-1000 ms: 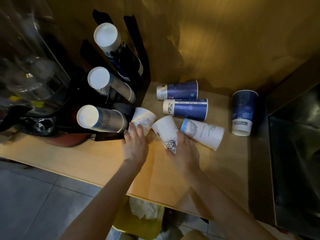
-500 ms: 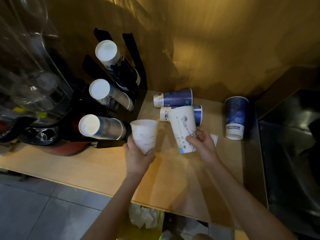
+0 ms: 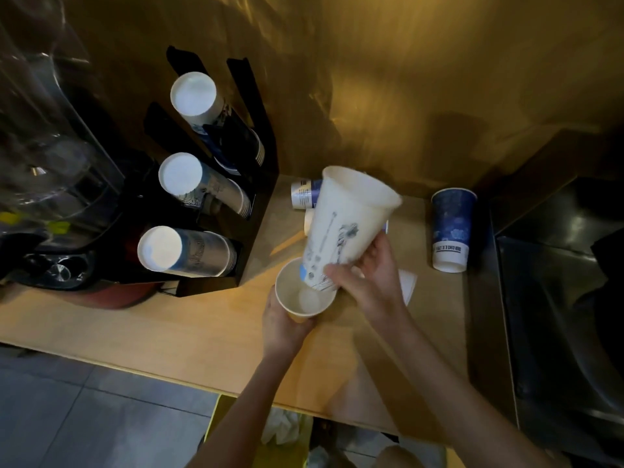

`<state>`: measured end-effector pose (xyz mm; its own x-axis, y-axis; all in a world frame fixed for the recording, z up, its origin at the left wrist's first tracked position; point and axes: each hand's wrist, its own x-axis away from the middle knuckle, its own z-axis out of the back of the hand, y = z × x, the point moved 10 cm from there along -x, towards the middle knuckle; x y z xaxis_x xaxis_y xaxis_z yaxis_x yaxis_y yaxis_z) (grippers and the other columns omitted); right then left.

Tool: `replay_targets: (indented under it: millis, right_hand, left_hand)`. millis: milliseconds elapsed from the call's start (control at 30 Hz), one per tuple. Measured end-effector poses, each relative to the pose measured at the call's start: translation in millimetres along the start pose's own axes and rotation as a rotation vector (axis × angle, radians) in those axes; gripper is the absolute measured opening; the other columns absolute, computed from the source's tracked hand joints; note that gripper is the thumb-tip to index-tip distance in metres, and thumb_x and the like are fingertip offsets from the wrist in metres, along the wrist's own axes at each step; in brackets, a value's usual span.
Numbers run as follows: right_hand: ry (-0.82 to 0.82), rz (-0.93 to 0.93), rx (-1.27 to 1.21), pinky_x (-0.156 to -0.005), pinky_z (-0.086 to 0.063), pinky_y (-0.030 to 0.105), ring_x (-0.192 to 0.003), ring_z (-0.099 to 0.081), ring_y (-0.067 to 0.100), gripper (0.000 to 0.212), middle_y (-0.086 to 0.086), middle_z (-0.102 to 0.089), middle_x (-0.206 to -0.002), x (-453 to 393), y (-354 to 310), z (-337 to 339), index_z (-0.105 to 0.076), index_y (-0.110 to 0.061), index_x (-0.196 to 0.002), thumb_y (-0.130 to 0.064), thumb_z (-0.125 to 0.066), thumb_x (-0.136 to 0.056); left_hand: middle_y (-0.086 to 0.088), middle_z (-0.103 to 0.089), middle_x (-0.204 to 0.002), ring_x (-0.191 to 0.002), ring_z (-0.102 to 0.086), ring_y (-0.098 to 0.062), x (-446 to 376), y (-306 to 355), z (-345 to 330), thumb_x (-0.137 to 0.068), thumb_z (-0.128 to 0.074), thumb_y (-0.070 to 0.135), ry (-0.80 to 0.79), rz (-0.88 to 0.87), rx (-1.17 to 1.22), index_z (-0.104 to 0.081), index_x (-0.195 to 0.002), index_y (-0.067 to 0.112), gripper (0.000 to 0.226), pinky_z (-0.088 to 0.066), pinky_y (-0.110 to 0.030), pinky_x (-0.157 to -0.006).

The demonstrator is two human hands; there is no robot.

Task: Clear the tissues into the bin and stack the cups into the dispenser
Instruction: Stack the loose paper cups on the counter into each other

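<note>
My left hand (image 3: 282,327) grips a white paper cup (image 3: 304,293) upright, mouth up, above the wooden counter (image 3: 202,332). My right hand (image 3: 369,282) holds a taller white cup with a drawing (image 3: 344,228), tilted, its base just inside the lower cup's mouth. Blue cups (image 3: 304,194) lie on their sides behind it, partly hidden. One more blue cup (image 3: 451,229) stands upside down at the right. The black dispenser (image 3: 260,184) at the left carries three stacks of cups. Below the counter edge, white tissues (image 3: 282,427) lie in a yellow bin (image 3: 219,413).
A blender with a clear jug (image 3: 44,170) stands left of the dispenser. A steel sink (image 3: 557,298) borders the counter on the right. A gold-toned wall rises behind. Grey floor tiles (image 3: 84,417) show below the front edge.
Both hands picked white cups off the counter and lifted them. The right hand's tall cup has swung over and its base now enters the cup in the left hand.
</note>
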<state>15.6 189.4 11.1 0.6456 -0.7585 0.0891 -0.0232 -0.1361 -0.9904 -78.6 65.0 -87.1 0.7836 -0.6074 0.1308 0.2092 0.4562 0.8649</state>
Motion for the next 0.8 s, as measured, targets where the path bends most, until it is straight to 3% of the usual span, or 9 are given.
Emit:
replay_targets:
  millis: [167, 267, 333, 467, 533, 633, 700, 800]
  right_hand:
    - [-0.053, 0.039, 0.403, -0.092, -0.049, 0.032, -0.110, -0.052, -0.003, 0.081, -0.017, -0.056, -0.113, 9.6, 23.4, -8.1, -0.037, -0.034, -0.123, -0.025, -0.080, -0.055]
    - [-0.088, 0.113, 0.584, -0.093, -0.049, 0.042, -0.112, -0.051, 0.010, 0.076, -0.008, -0.053, -0.116, 13.3, 27.2, -11.7, -0.040, -0.029, -0.122, -0.030, -0.078, -0.056]
    - [-0.095, 0.145, 0.683, -0.091, -0.049, 0.045, -0.109, -0.050, 0.012, 0.070, -0.009, -0.050, -0.112, 15.3, 29.5, -11.8, -0.044, -0.021, -0.119, -0.032, -0.074, -0.057]
    - [-0.200, 0.038, 0.691, -0.100, -0.046, 0.042, -0.124, -0.045, 0.010, 0.090, -0.006, -0.046, -0.137, 17.8, 45.1, -12.7, -0.022, -0.032, -0.138, -0.041, -0.073, -0.064]
    - [-0.227, 0.097, 0.789, -0.104, -0.042, 0.037, -0.128, -0.041, 0.011, 0.092, -0.005, -0.043, -0.142, 20.7, 42.8, -14.9, -0.018, -0.031, -0.142, -0.044, -0.070, -0.067]
    - [-0.273, 0.243, 1.018, -0.109, -0.023, 0.028, -0.135, -0.033, 0.014, 0.088, 0.000, -0.038, -0.147, 27.9, 35.6, -22.3, -0.017, -0.021, -0.145, -0.057, -0.052, -0.073]
    - [-0.312, 0.241, 1.055, -0.112, -0.019, 0.030, -0.138, -0.026, 0.013, 0.085, 0.000, -0.034, -0.150, 26.8, 34.8, -21.2, -0.017, -0.020, -0.145, -0.063, -0.041, -0.075]
    - [-0.255, 0.157, 0.990, -0.112, -0.021, 0.033, -0.136, -0.029, 0.014, 0.073, -0.003, -0.041, -0.145, 16.3, 32.8, 2.5, -0.037, -0.024, -0.137, -0.064, -0.036, -0.076]
  left_hand:
    - [-0.019, -0.060, -0.119, -0.108, -0.058, -0.030, -0.6, -0.9, 0.7, -0.047, -0.059, 0.051, -0.016, -0.029, -0.017, -0.048, -0.124, 0.005, 0.091, -0.037, -0.018, -0.082]
    - [-0.017, -0.061, -0.117, -0.104, -0.057, -0.021, -1.8, -4.0, -0.5, -0.048, -0.064, 0.050, -0.023, -0.026, 0.013, -0.047, -0.124, 0.007, 0.089, -0.035, -0.008, -0.076]
    - [-0.016, -0.062, -0.115, -0.103, -0.059, -0.024, -3.0, -6.2, -1.3, -0.048, -0.064, 0.052, -0.030, -0.017, 0.006, -0.048, -0.122, 0.006, 0.088, -0.034, -0.006, -0.073]
    - [-0.020, -0.061, -0.115, -0.104, -0.058, -0.031, -3.6, -7.6, -1.7, -0.048, -0.059, 0.053, -0.028, -0.019, -0.042, -0.049, -0.120, 0.002, 0.089, -0.030, -0.007, -0.074]
    - [-0.020, -0.061, -0.115, -0.105, -0.058, -0.031, -4.3, -8.9, -3.5, -0.051, -0.056, 0.056, -0.039, -0.020, -0.065, -0.050, -0.121, 0.003, 0.088, -0.029, -0.007, -0.073]
    - [-0.021, -0.060, -0.115, -0.104, -0.057, -0.032, -4.8, -8.7, -5.7, -0.052, -0.053, 0.058, -0.050, -0.034, -0.093, -0.051, -0.120, 0.001, 0.088, -0.027, -0.007, -0.072]
    - [-0.021, -0.060, -0.114, -0.102, -0.057, -0.027, -4.7, -8.4, -4.9, -0.050, -0.057, 0.057, -0.041, -0.029, -0.077, -0.049, -0.121, 0.000, 0.091, -0.028, -0.007, -0.071]
    - [-0.022, -0.059, -0.115, -0.103, -0.056, -0.029, -5.5, -9.7, -2.0, -0.044, -0.061, 0.052, -0.018, -0.002, -0.042, -0.047, -0.121, -0.001, 0.095, -0.028, -0.007, -0.072]
